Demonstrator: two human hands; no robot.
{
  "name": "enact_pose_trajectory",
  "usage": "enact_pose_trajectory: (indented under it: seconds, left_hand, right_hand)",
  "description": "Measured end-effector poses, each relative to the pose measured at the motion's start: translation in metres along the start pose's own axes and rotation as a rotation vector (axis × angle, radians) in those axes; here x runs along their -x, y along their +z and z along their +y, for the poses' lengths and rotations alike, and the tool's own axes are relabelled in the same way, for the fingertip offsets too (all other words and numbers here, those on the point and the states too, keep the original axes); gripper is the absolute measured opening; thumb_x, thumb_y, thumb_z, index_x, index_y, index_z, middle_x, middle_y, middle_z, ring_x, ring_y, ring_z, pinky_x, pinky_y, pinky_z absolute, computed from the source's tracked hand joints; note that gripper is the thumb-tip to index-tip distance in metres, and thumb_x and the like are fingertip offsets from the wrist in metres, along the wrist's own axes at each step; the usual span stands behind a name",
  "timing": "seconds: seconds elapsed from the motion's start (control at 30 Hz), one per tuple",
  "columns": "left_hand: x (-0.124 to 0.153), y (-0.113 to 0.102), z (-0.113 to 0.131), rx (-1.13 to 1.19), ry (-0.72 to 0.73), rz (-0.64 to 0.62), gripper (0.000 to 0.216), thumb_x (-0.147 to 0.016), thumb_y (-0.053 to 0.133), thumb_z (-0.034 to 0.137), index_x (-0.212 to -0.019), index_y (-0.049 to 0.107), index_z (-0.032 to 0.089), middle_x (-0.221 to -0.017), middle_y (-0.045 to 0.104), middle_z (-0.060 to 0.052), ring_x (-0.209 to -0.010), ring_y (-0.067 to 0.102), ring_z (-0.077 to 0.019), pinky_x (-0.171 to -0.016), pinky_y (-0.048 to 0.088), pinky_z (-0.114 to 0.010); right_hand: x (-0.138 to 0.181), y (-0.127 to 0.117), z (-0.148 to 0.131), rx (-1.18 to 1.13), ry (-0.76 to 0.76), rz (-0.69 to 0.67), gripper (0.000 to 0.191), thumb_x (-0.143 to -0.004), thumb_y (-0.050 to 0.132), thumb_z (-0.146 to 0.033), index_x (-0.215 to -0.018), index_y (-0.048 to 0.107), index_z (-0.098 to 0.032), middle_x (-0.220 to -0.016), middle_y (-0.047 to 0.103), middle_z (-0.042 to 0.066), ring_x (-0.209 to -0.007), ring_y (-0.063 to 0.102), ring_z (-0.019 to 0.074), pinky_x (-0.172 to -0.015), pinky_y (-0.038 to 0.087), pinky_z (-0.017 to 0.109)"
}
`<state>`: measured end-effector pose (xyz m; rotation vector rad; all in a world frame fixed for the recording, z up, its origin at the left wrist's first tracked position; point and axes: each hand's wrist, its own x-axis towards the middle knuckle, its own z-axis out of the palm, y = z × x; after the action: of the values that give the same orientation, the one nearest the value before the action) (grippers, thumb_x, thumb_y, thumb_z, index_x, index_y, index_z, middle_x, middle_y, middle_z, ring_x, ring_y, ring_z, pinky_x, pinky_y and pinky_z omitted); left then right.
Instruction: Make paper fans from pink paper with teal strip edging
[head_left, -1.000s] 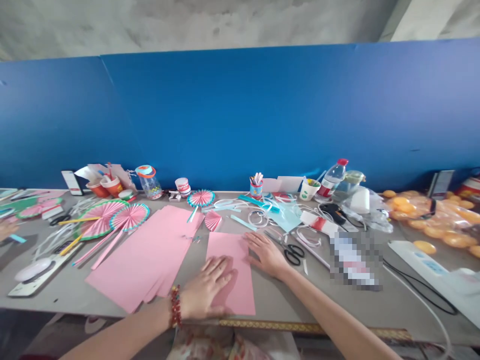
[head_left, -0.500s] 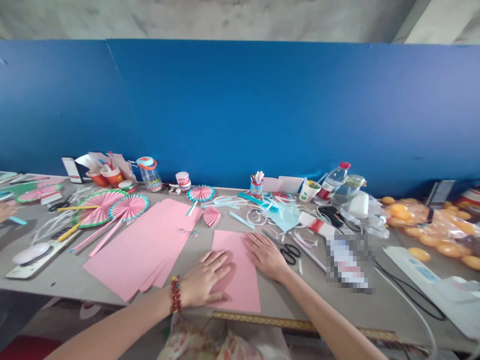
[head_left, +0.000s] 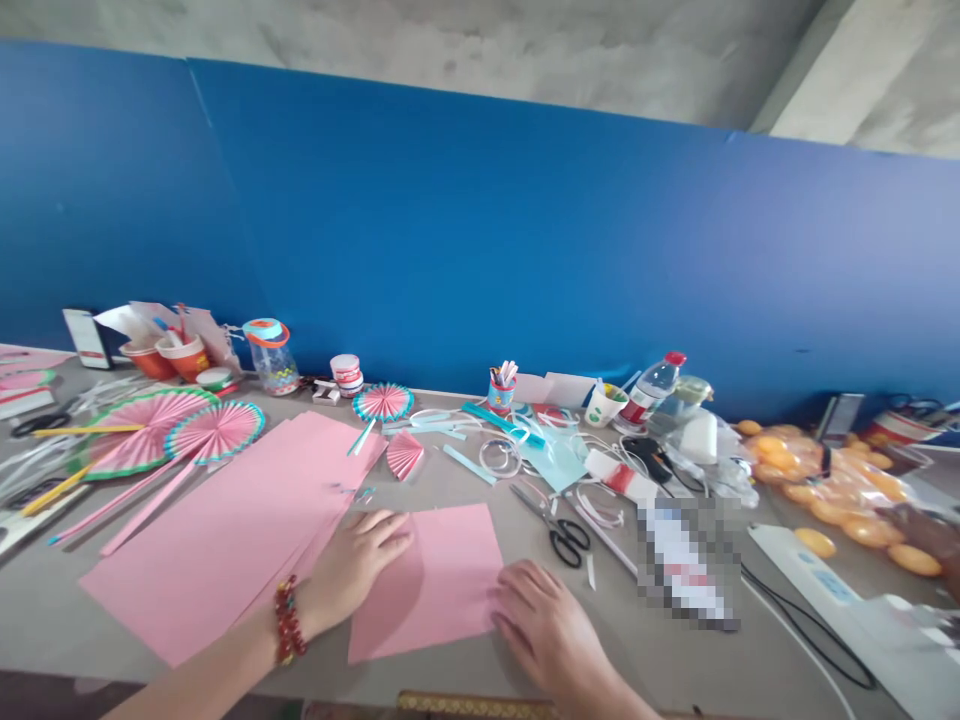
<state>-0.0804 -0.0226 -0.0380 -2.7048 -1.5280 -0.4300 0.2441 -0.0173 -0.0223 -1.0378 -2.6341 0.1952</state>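
One flat grey table [head_left: 675,670] bears one rectangular pink paper sheet [head_left: 454,580] between two hands, the left hand [head_left: 360,565] with fingers slightly spread, the right hand [head_left: 551,625] with fingers bent, pinching indiscernible, near one pair of black-handled metal scissors [head_left: 553,524].

Head-worn view, forward and down over table [head_left: 712,665] toward blue partition [head_left: 450,230].

no readable lettering — just blurred print on the bottle label [head_left: 637,406] and white tub [head_left: 346,375]
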Motion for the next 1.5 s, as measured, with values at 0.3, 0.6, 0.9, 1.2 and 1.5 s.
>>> enact_pose_trajectory:
  seconds: [0.3, 0.6, 0.9, 1.2, 1.5]
  left_hand:
    - [-0.008, 0.015, 0.024, -0.036, 0.092, -0.031, 0.057, -0.098, 0.045, 0.051, -0.145, 0.045, 0.021, -0.156, 0.039, -0.012, -0.141, 0.039, -0.0295, -0.114, 0.036, -0.048]
    - [0.018, 0.005, 0.024, -0.071, -0.065, -0.027, 0.074, -0.094, 0.045, 0.059, -0.154, 0.03, 0.018, -0.161, 0.026, -0.017, -0.145, 0.032, -0.0346, -0.114, 0.035, -0.052]
    - [0.018, 0.005, 0.02, 0.011, 0.078, -0.068, 0.075, -0.091, 0.05, 0.062, -0.153, 0.032, 0.026, -0.161, 0.028, -0.012, -0.148, 0.026, -0.0331, -0.116, 0.033, -0.052]
    - [0.003, 0.003, 0.017, 0.016, 0.014, -0.097, 0.06, -0.091, 0.056, 0.027, -0.149, 0.038, 0.03, -0.16, 0.032, -0.006, -0.147, 0.031, -0.0275, -0.117, 0.034, -0.05]
    - [0.006, 0.021, 0.008, 0.112, -0.071, 0.045, 0.081, -0.074, 0.053, 0.002, -0.15, 0.035, 0.025, -0.16, 0.034, -0.004, -0.145, 0.034, -0.0241, -0.117, 0.037, -0.045]
  right_hand:
    - [-0.002, 0.005, 0.011, 0.033, 0.118, -0.052, 0.055, -0.092, 0.054, -0.043, -0.143, 0.049, -0.022, -0.151, 0.047, 0.01, -0.133, 0.046, 0.0322, -0.108, 0.041, 0.049]
    - [0.003, 0.02, 0.014, 0.027, 0.15, -0.052, 0.055, -0.095, 0.051, -0.047, -0.147, 0.046, -0.028, -0.153, 0.044, 0.008, -0.137, 0.043, 0.0313, -0.111, 0.037, 0.051]
    - [-0.057, -0.025, 0.052, 0.003, 0.097, 0.066, 0.037, -0.099, 0.045, -0.043, -0.121, 0.068, -0.024, -0.126, 0.068, 0.009, -0.116, 0.061, 0.0274, -0.101, 0.047, 0.043]
    - [-0.214, -0.031, 0.137, 0.311, 0.311, 0.062, 0.021, -0.094, 0.062, -0.029, -0.105, 0.07, -0.013, -0.109, 0.069, 0.017, -0.103, 0.065, 0.0285, -0.089, 0.052, 0.04]
    - [-0.221, -0.015, 0.153, 0.437, 0.233, 0.167, 0.011, -0.09, 0.065, -0.019, -0.098, 0.071, -0.014, -0.098, 0.07, 0.014, -0.097, 0.064, 0.0283, -0.088, 0.049, 0.046]
